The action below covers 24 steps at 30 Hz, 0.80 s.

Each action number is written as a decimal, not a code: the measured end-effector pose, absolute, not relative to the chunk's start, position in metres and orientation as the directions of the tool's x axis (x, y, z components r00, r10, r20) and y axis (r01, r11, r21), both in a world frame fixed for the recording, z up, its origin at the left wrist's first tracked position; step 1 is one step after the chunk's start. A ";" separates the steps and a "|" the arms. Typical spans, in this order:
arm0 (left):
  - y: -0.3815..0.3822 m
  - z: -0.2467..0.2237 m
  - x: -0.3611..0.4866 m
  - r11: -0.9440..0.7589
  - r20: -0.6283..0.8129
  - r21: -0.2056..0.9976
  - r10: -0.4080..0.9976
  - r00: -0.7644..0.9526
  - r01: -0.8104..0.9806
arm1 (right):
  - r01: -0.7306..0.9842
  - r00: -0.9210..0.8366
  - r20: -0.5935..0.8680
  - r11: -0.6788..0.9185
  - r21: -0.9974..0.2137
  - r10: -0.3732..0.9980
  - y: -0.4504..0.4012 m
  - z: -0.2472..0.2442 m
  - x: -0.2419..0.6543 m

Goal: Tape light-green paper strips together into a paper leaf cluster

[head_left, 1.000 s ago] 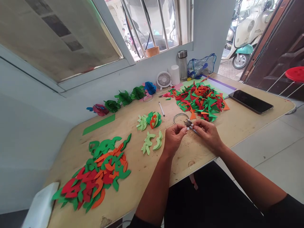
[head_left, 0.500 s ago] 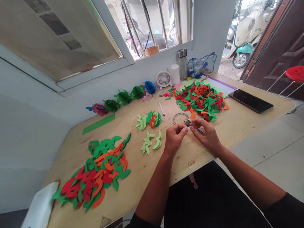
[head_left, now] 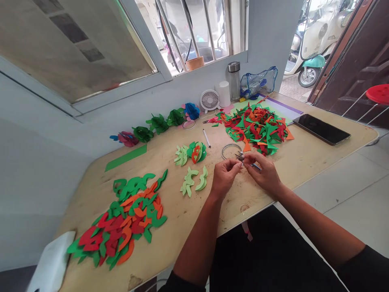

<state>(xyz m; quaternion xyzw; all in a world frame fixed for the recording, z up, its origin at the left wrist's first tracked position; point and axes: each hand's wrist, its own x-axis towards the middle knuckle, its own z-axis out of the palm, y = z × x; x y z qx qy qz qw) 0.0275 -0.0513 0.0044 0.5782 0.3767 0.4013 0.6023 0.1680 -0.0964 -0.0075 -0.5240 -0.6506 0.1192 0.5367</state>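
My left hand (head_left: 225, 176) is closed in a pinch at the right-hand part of the table, thumb and forefinger on a tiny white piece (head_left: 242, 164). My right hand (head_left: 263, 172) meets it fingertip to fingertip, also pinched, and what it grips is mostly hidden. Small pliers (head_left: 239, 156) show their metal jaws between the hands, with a blue handle under the right fingers; I cannot tell whether they are held or lie on the table. Just beyond the fingertips is a silvery ring (head_left: 223, 153), perhaps coiled wire.
Red, green and orange scraps (head_left: 258, 127) are heaped behind my hands. Curved cut pieces (head_left: 121, 227) pile up at left, pale green ones (head_left: 189, 180) mid-table. A phone (head_left: 322, 129) lies right. A pen (head_left: 206, 138), small fan (head_left: 209, 100) and bottle (head_left: 234, 83) are farther back.
The two hands have drawn slightly closer at the fingertips, and the white piece between them shows less. Everything on the table stays where it was.
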 end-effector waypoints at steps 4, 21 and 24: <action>-0.052 0.005 0.027 0.017 0.007 0.998 0.915 0.404 -0.056 | 0.539 0.134 0.542 0.397 -0.743 0.830 -0.096 -0.007 0.169; -0.052 0.007 0.027 0.090 -0.072 0.996 0.920 0.385 -0.030 | 0.584 0.100 0.592 0.434 -0.686 0.800 -0.098 -0.006 0.166; -0.052 0.008 0.027 0.173 -0.124 0.981 0.903 0.412 -0.084 | 0.617 0.063 0.638 0.472 -0.629 0.767 -0.099 -0.005 0.166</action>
